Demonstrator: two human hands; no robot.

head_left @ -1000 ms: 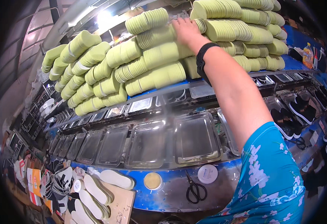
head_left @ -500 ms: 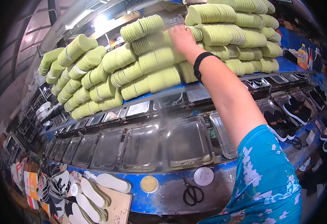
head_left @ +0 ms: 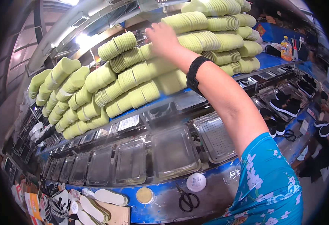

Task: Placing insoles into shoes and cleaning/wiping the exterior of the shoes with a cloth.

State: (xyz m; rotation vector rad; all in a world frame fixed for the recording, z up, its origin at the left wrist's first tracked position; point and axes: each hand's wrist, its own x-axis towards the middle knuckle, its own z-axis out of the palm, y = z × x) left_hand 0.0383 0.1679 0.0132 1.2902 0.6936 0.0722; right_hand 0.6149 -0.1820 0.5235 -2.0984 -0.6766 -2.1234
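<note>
My right hand (head_left: 162, 39) reaches up over the piles of pale green insoles (head_left: 136, 73), stacked on edge in long bundles on a raised shelf. Its fingers are bent and slightly apart, with nothing visible between them. They are beside the left end of an upper insole bundle (head_left: 185, 22), above a lower row. Whether the palm touches the insoles is hidden. A black band (head_left: 196, 73) circles my wrist. My left hand is outside the picture.
Below the shelf runs a row of metal trays (head_left: 173, 152). On the blue bench lie black-handled scissors (head_left: 188, 201), a round white lid (head_left: 196, 182), a tub (head_left: 145, 195) and white insoles (head_left: 111, 197). Black shoes (head_left: 284, 107) and an orange bottle (head_left: 285, 49) are at right.
The view has turned right, so the piles appear farther left and lower. My right hand has risen a little against the insoles. The insole rows look otherwise unchanged.
</note>
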